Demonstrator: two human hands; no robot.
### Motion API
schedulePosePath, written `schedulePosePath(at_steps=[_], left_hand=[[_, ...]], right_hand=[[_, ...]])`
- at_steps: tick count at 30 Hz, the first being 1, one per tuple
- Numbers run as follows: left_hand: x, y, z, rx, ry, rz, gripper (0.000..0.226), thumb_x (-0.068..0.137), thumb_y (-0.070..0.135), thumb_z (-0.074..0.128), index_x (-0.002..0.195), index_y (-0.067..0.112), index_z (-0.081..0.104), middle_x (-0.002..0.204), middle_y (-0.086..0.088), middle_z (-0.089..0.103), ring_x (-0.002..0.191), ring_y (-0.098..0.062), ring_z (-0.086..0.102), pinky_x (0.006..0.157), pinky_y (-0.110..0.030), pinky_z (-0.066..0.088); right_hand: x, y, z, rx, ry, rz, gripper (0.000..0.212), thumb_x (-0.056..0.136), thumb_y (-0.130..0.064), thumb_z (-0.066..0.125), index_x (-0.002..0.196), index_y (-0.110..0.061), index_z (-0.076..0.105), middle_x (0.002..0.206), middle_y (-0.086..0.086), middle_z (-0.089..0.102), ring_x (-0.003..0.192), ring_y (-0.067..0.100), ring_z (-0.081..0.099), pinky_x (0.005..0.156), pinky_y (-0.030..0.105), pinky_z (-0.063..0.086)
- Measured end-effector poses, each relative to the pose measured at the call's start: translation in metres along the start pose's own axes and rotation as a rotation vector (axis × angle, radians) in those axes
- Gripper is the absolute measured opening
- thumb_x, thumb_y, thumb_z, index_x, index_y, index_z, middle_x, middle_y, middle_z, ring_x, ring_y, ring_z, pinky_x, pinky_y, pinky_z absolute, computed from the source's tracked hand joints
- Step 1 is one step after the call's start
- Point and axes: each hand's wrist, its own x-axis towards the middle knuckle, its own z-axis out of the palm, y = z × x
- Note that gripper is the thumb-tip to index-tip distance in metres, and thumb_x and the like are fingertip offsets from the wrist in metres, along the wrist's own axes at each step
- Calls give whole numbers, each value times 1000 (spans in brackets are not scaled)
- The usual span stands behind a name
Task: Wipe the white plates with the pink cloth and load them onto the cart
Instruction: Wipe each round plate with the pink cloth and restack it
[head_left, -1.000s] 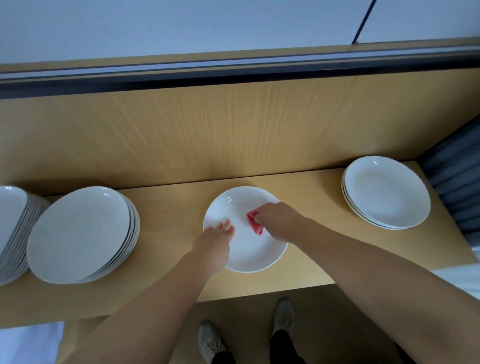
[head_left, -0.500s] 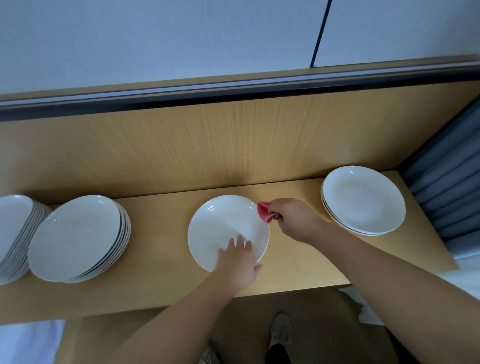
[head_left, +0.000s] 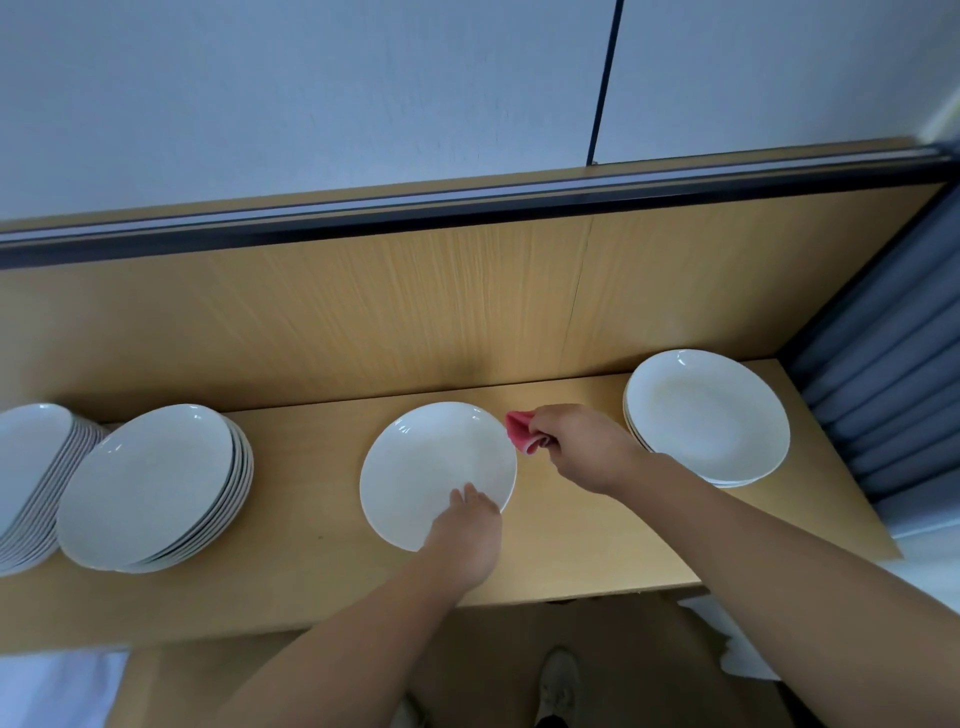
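Finishing, I judge, the wipe of the plate (head_left: 431, 467) at centre frame — my right hand (head_left: 582, 447) pinching the pink cloth (head_left: 522, 434) just off its upper-right rim, my left hand (head_left: 465, 540) lying on its lower rim, grip unclear — and needing a firm lift next.

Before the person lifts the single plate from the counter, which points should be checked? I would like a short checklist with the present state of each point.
1. The pink cloth is clear of the single plate: ok, it is beside the plate's right rim.
2. The right hand holds the cloth securely: ok, its fingers are curled round it.
3. The left hand grips the plate: cannot tell; its fingers lie on the near rim and the thumb is hidden.
4. The plate is wiped clean: cannot tell.
5. The right stack can take another plate: ok, nothing lies on top.
6. The cart is ready: cannot tell, it is not in view.
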Motion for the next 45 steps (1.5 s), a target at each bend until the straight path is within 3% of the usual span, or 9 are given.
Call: schedulePosePath(at_steps=[5, 10, 13, 18, 23, 30, 37, 41, 45], left_hand=[[-19, -19, -40, -107, 156, -27, 34, 90, 2, 43, 123, 6, 48, 107, -9, 62, 93, -25, 64, 75, -32, 50], [-30, -47, -78, -359, 262, -149, 19, 95, 6, 42, 114, 6, 45, 91, -6, 58, 80, -23, 58, 59, -31, 38], [-40, -63, -95, -557, 337, -199, 22, 102, 19, 40, 120, 8, 45, 109, -11, 59, 88, -24, 55, 65, -30, 37], [-49, -87, -100, -794, 412, -248, 17, 102, 27, 38, 96, 11, 42, 83, 0, 48, 65, -10, 42, 52, -27, 29], [-50, -105, -91, -930, 403, -243, 22, 101, 28, 40, 99, 8, 49, 86, -2, 52, 67, -12, 45, 55, -26, 33], [-53, -129, -81, -1088, 408, -274, 21, 99, 26, 42, 110, 11, 52, 98, -5, 60, 76, -15, 54, 57, -27, 38], [-61, -174, -71, -1005, 379, -239, 11, 79, 16, 56, 85, 7, 57, 68, 2, 54, 60, -14, 46, 53, -25, 31], [-57, -195, -51, -929, 340, -239, 44, 65, 34, 67, 107, 26, 57, 91, 12, 64, 83, -10, 61, 60, -24, 44], [-55, -203, -38, -959, 359, -300, 49, 64, 36, 68, 109, 20, 53, 98, 3, 62, 86, -16, 61, 61, -28, 49]], right_hand=[[2, -11, -15, 12, 50, -20, 25, 82, 1, 47, 88, -19, 59, 90, -1, 63, 81, 21, 57, 67, 36, 48], [8, -27, -26, 64, 104, -59, 27, 83, 2, 46, 84, -22, 57, 85, -3, 61, 75, 22, 58, 65, 41, 51], [13, -45, -32, 111, 143, -97, 31, 87, 2, 46, 83, -26, 56, 84, -11, 57, 75, 13, 55, 63, 27, 45], [24, -70, -36, 127, 169, -137, 30, 88, 4, 44, 90, -20, 61, 86, -16, 57, 75, 4, 52, 59, 11, 35], [31, -88, -33, 108, 180, -164, 31, 88, 4, 44, 97, -16, 65, 97, -3, 66, 87, 17, 60, 75, 36, 51], [43, -102, -20, 98, 156, -160, 30, 87, 4, 43, 90, -18, 63, 94, -2, 64, 82, 19, 60, 73, 38, 51], [73, -124, 2, 72, 132, -217, 29, 82, 4, 43, 92, -14, 64, 94, 1, 67, 82, 22, 60, 71, 41, 52], [92, -144, 10, 50, 100, -260, 30, 83, 6, 45, 95, -12, 65, 97, 1, 67, 85, 20, 59, 73, 39, 51], [118, -163, 22, -45, 49, -319, 35, 82, 6, 44, 103, -14, 65, 105, -1, 64, 97, 20, 55, 79, 39, 49]])
